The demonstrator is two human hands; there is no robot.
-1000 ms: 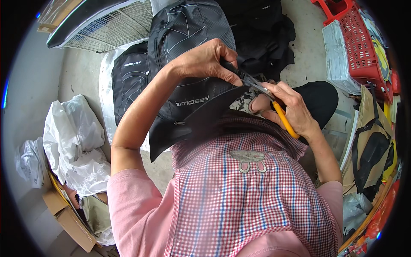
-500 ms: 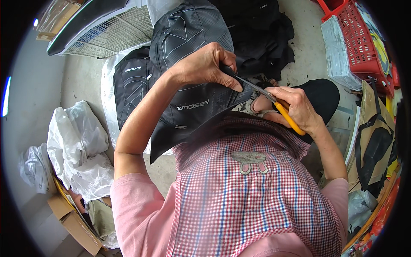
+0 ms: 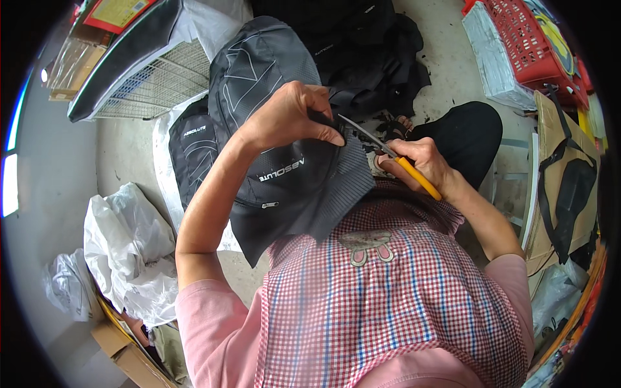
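Across my lap lies a black fabric bag panel (image 3: 284,187) with pale line stitching, white lettering and a small zip pull. My left hand (image 3: 291,116) pinches its edge between thumb and fingers. My right hand (image 3: 424,165) is wrapped round yellow-handled scissors (image 3: 414,176), whose metal blades point up and left toward that edge, close to my left thumb. Whether the blades touch the cloth I cannot tell. A ribbed flap of the panel hangs down to the right of the lettering, over my checked apron (image 3: 375,291).
Another black bag piece (image 3: 193,145) lies at the left on white plastic sheeting. Black fabric (image 3: 369,52) is heaped on the floor ahead. A wire-mesh rack (image 3: 158,81) stands far left, a red basket (image 3: 517,45) far right. White plastic bags (image 3: 126,246) sit at the near left.
Both hands have shifted a little left in the picture. The ribbed flap has swung down into view, and the scissor blades stand further from the left thumb's grip.
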